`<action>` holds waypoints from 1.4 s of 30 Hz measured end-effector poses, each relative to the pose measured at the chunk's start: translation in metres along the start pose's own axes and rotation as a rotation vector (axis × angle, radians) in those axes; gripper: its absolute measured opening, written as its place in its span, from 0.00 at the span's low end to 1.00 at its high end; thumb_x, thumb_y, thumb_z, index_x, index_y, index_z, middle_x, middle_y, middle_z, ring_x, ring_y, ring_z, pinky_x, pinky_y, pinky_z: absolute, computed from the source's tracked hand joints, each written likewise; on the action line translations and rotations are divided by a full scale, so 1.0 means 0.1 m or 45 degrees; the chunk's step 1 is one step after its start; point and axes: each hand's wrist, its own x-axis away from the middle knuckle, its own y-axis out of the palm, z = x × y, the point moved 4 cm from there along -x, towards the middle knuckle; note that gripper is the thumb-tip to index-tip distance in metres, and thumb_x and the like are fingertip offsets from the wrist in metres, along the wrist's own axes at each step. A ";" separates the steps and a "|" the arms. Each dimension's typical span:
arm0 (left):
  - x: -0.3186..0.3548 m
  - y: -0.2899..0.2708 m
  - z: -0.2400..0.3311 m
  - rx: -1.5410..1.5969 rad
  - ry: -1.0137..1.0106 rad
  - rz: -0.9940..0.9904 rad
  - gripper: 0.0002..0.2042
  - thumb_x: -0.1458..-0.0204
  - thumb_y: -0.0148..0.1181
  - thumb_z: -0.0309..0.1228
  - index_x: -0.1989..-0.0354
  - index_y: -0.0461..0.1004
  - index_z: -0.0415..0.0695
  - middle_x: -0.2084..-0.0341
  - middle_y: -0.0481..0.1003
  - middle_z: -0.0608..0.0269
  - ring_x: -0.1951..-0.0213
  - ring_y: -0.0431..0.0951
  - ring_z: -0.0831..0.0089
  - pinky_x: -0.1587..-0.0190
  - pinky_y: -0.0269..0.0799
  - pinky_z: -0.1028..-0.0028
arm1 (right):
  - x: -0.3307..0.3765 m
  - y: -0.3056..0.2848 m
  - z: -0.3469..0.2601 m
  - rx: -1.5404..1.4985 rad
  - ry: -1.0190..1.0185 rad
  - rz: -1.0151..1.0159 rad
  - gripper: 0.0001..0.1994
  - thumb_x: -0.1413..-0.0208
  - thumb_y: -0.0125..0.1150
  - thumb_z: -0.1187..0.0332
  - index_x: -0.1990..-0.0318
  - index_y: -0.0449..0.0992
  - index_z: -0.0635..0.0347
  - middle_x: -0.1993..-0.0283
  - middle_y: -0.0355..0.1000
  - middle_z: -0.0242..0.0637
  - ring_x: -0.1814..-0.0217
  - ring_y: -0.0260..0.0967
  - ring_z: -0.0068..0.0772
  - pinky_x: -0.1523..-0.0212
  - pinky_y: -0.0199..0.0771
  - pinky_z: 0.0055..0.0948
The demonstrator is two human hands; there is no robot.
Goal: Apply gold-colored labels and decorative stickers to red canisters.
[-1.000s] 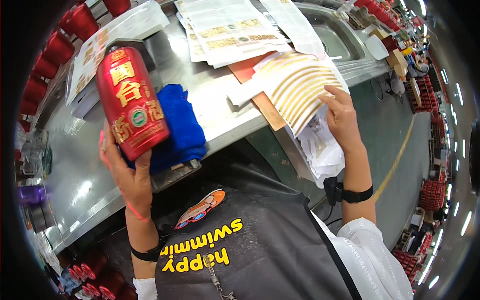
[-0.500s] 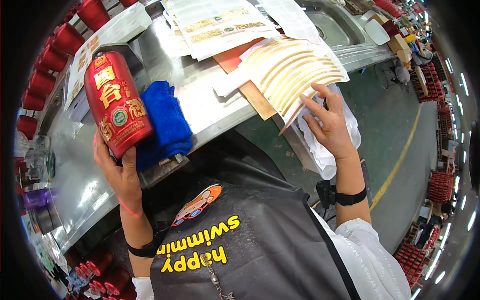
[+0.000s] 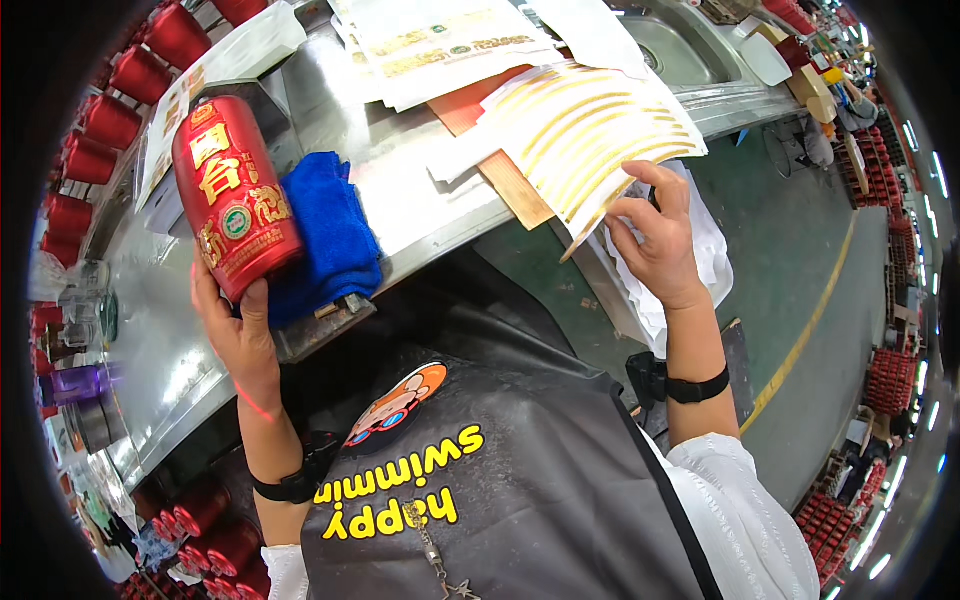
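Note:
My left hand grips a red bottle near its base, the bottle tilted with its gold lettering and a round green emblem facing up. Beneath and beside the bottle a folded blue cloth lies at the worktop's edge. My right hand is at the near right edge of a white sheet of curved gold strips. Its thumb and index finger come together there, closed on the sheet's edge; whether a single strip is between them I cannot make out.
The metal worktop carries stacked white label sheets and a wooden board under the strip sheet. A sink is at the far right. Several red containers line the left. Crumpled white paper hangs below the worktop.
My right hand's fingers have bent and drawn together at the sheet's edge. The left hand keeps its hold on the bottle, which has shifted only slightly.

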 end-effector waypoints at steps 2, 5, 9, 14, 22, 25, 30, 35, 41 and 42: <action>0.00 0.00 -0.01 0.019 -0.002 -0.003 0.35 0.42 0.60 0.45 0.33 0.56 0.36 0.36 0.59 0.48 0.33 0.55 0.59 0.32 0.47 0.65 | 0.00 -0.02 -0.01 -0.020 0.036 -0.022 0.11 0.61 0.69 0.79 0.67 0.77 0.58 0.46 0.68 0.41 0.43 0.62 0.48 0.46 0.67 0.40; 0.01 -0.01 -0.03 0.029 -0.022 0.005 0.34 0.42 0.60 0.44 0.33 0.57 0.36 0.36 0.59 0.48 0.33 0.56 0.59 0.33 0.48 0.65 | 0.02 -0.02 -0.01 -0.064 0.107 -0.035 0.11 0.62 0.68 0.79 0.68 0.77 0.58 0.46 0.68 0.41 0.43 0.62 0.49 0.46 0.67 0.40; 0.00 -0.01 -0.01 0.030 -0.024 -0.006 0.34 0.42 0.60 0.45 0.33 0.57 0.37 0.36 0.59 0.49 0.34 0.57 0.60 0.33 0.49 0.64 | 0.02 0.05 -0.03 -0.029 0.010 -0.054 0.10 0.62 0.68 0.79 0.68 0.78 0.58 0.47 0.69 0.41 0.44 0.63 0.49 0.46 0.67 0.40; 0.00 0.00 0.08 -0.025 -0.025 0.038 0.36 0.44 0.61 0.47 0.33 0.58 0.37 0.38 0.61 0.49 0.34 0.56 0.59 0.33 0.48 0.63 | 0.01 0.00 -0.05 -0.040 -0.027 0.023 0.10 0.61 0.67 0.80 0.68 0.77 0.59 0.49 0.70 0.41 0.45 0.63 0.51 0.47 0.66 0.41; -0.08 -0.09 0.37 -0.653 0.117 0.018 0.41 0.50 0.63 0.54 0.35 0.60 0.36 0.42 0.63 0.43 0.36 0.56 0.47 0.35 0.49 0.55 | -0.11 -0.02 -0.18 -0.061 -0.057 -0.101 0.11 0.60 0.64 0.81 0.66 0.76 0.60 0.47 0.68 0.45 0.44 0.62 0.52 0.45 0.63 0.44; -0.06 -0.08 0.37 -0.575 0.088 -0.040 0.42 0.49 0.63 0.53 0.33 0.57 0.37 0.41 0.62 0.42 0.36 0.57 0.48 0.34 0.50 0.58 | -0.09 0.02 -0.21 -0.107 -0.068 -0.110 0.13 0.60 0.63 0.81 0.63 0.75 0.58 0.46 0.66 0.46 0.44 0.62 0.53 0.44 0.62 0.45; -0.06 -0.04 0.24 -0.348 0.069 0.025 0.41 0.49 0.63 0.52 0.34 0.58 0.36 0.44 0.64 0.44 0.41 0.63 0.51 0.38 0.56 0.59 | 0.08 0.00 -0.10 -0.003 0.050 -0.045 0.12 0.59 0.62 0.81 0.65 0.74 0.59 0.47 0.67 0.45 0.43 0.63 0.50 0.45 0.62 0.44; -0.03 -0.03 0.27 -0.262 0.132 0.065 0.38 0.44 0.59 0.49 0.33 0.55 0.36 0.39 0.63 0.46 0.37 0.60 0.54 0.34 0.50 0.60 | 0.30 -0.02 0.05 -0.131 0.388 0.131 0.06 0.50 0.67 0.71 0.69 0.74 0.60 0.55 0.69 0.42 0.53 0.66 0.43 0.51 0.65 0.36; -0.01 -0.01 0.33 -0.295 0.100 0.010 0.36 0.41 0.56 0.48 0.32 0.54 0.36 0.36 0.59 0.47 0.35 0.57 0.54 0.33 0.49 0.60 | 0.51 0.46 0.04 -1.211 1.337 -0.036 0.09 0.41 0.62 0.64 0.67 0.76 0.61 0.69 0.69 0.28 0.72 0.62 0.16 0.70 0.62 0.17; 0.00 -0.01 0.33 -0.299 0.105 0.008 0.36 0.41 0.56 0.48 0.32 0.54 0.36 0.36 0.59 0.47 0.35 0.57 0.54 0.33 0.49 0.60 | 0.49 0.47 0.03 -1.193 1.316 -0.007 0.09 0.41 0.62 0.64 0.67 0.76 0.61 0.69 0.69 0.28 0.72 0.62 0.16 0.70 0.62 0.17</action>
